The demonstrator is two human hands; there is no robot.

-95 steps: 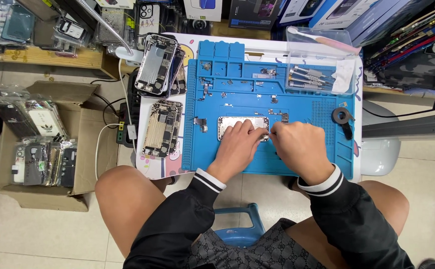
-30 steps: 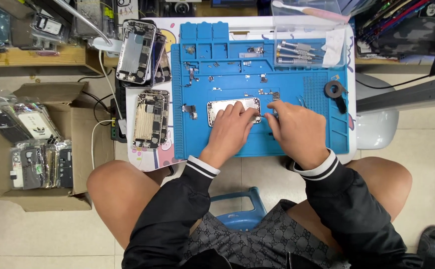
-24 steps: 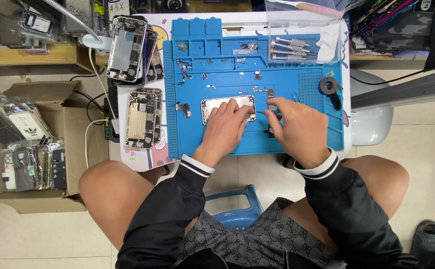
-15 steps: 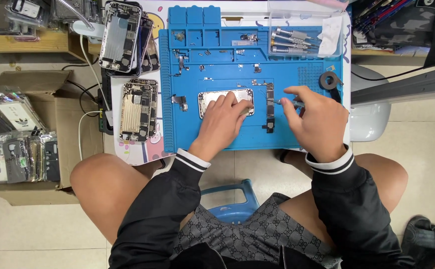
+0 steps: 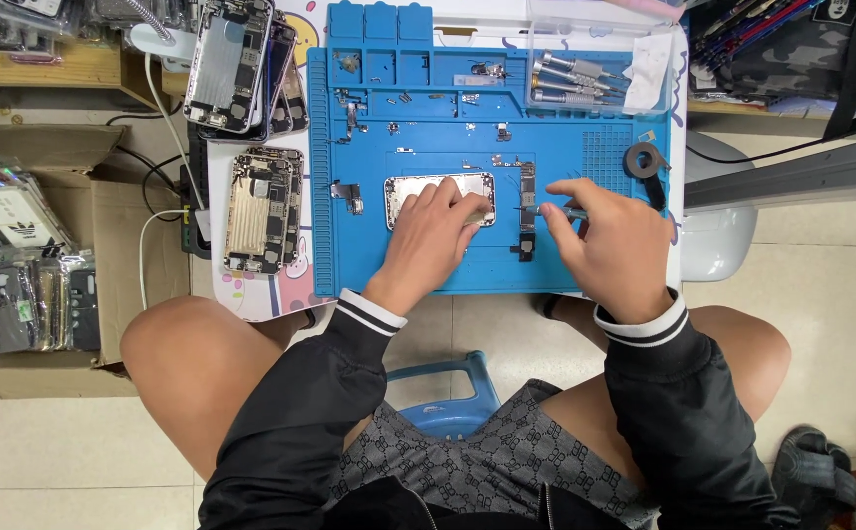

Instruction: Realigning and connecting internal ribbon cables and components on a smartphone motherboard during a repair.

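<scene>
1. The left hand (image 5: 436, 238) lies flat on the phone shell (image 5: 418, 191) in the middle of the blue mat (image 5: 418, 270), fingers spread over the shell's right half, holding nothing.
2. The right hand (image 5: 612, 243) pinches a thin tool (image 5: 557, 210) between thumb and forefinger; the tool's tip points left toward the long narrow board (image 5: 527, 201).
3. That board lies upright on the mat just right of the shell, between the two hands.
4. A small metal bracket (image 5: 347, 195) rests on the mat just left of the shell.
5. Small screws and parts are scattered over the mat's upper half; too small to tell apart.
6. Screwdrivers (image 5: 573, 82) lie side by side in a tray at the mat's top right, a white cloth (image 5: 648, 63) beside them.
7. A black tape roll (image 5: 643, 160) sits at the mat's right edge, near the right hand.
8. Left of the mat, an opened phone (image 5: 263, 210) lies on the desk (image 5: 290, 285), and a stack of phones (image 5: 236, 64) lies above it.
9. A cardboard box (image 5: 104, 236) with bagged phone cases (image 5: 25, 304) stands on the floor to the left.
10. The person sits on a blue stool (image 5: 442, 393), wearing black sleeves with white-striped cuffs.
</scene>
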